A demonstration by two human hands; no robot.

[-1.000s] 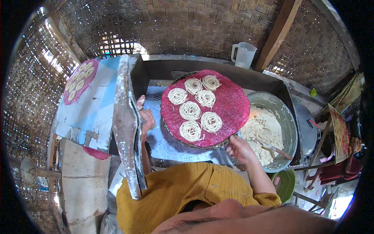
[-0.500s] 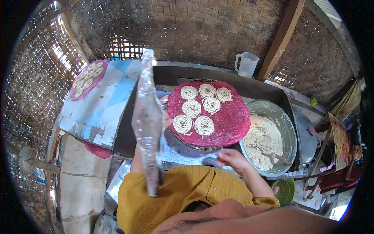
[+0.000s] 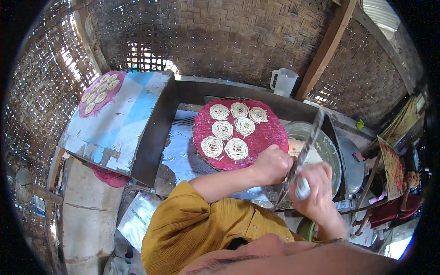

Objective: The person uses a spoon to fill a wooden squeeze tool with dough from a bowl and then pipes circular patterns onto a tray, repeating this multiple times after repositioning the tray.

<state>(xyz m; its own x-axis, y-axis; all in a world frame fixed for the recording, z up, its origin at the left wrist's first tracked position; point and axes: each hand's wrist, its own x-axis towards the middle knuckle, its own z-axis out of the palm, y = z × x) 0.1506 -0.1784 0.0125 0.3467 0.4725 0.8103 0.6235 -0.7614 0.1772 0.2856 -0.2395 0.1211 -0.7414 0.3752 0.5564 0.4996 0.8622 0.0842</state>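
Note:
A long, narrow grey tool (image 3: pixel 313 137) stands tilted between my hands, its kind unclear. My left hand (image 3: pixel 273 165) is a fist against its left side, over the tray's right edge. My right hand (image 3: pixel 317 190) is wrapped round a pale, round-ended piece (image 3: pixel 302 189) at the tool's right side. Whether the two pieces are joined is hidden. Left of them, a round tray covered with magenta mesh cloth (image 3: pixel 263 114) bears several coiled noodle-like dough nests (image 3: pixel 237 149). A big metal basin (image 3: pixel 338 158) of pale dough (image 3: pixel 314 157) lies partly behind the tool and my right hand.
On a blue-and-white board (image 3: pixel 123 123) at left lies another magenta cloth (image 3: pixel 83 109) with coiled nests. A clear plastic jug (image 3: pixel 285 81) stands at the back. Right of the basin is a lidded grey pot (image 3: pixel 352 165). A person in dark red (image 3: pixel 389 213) is at far right.
The grey tool has swung from the tray's left side to its right, by the basin. My left hand has crossed over to it, and my right hand has risen and closed on the pale piece.

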